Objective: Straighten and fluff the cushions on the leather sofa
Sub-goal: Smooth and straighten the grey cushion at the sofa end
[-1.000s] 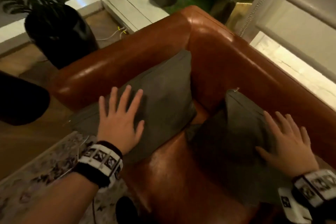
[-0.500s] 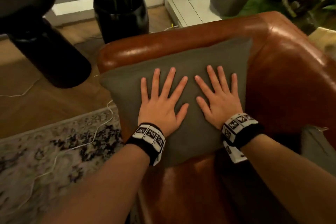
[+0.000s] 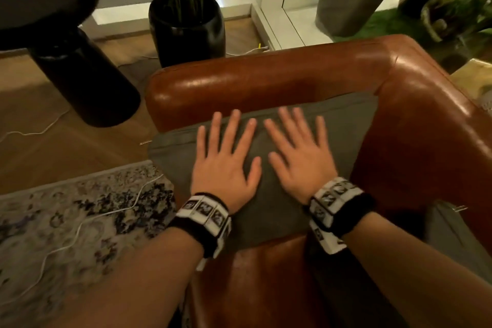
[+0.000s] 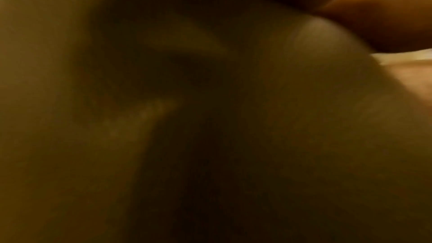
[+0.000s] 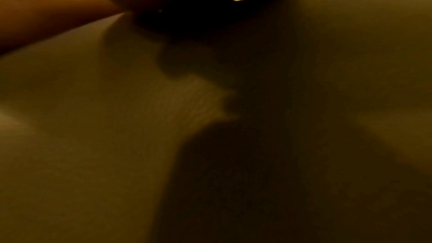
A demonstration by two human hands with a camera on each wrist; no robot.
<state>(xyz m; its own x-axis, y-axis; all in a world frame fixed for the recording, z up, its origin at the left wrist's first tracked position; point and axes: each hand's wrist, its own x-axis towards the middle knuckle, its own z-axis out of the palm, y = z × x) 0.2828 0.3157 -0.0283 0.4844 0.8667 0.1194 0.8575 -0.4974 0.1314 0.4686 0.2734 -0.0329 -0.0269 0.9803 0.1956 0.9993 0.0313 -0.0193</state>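
A grey-green cushion (image 3: 343, 125) leans against the armrest of the brown leather sofa (image 3: 266, 80) in the head view. My left hand (image 3: 226, 157) lies flat on the cushion's left half with fingers spread. My right hand (image 3: 298, 152) lies flat beside it on the right half, fingers spread too. Both palms press into the fabric. A second grey cushion (image 3: 458, 242) shows at the right edge, against the sofa's back. Both wrist views are dark and blurred, filled by cushion fabric (image 4: 117, 127) (image 5: 93, 117).
A black pot with a palm (image 3: 186, 24) stands on the wooden floor behind the armrest. A black round table base (image 3: 85, 80) stands to the left. A patterned rug (image 3: 66, 221) with a white cable (image 3: 80, 231) lies left of the sofa. Glass doors and curtains are behind.
A second ago my hands lay on two separate cushions. Both now press the cushion against the armrest, which looks flatter and lower than half a second ago.
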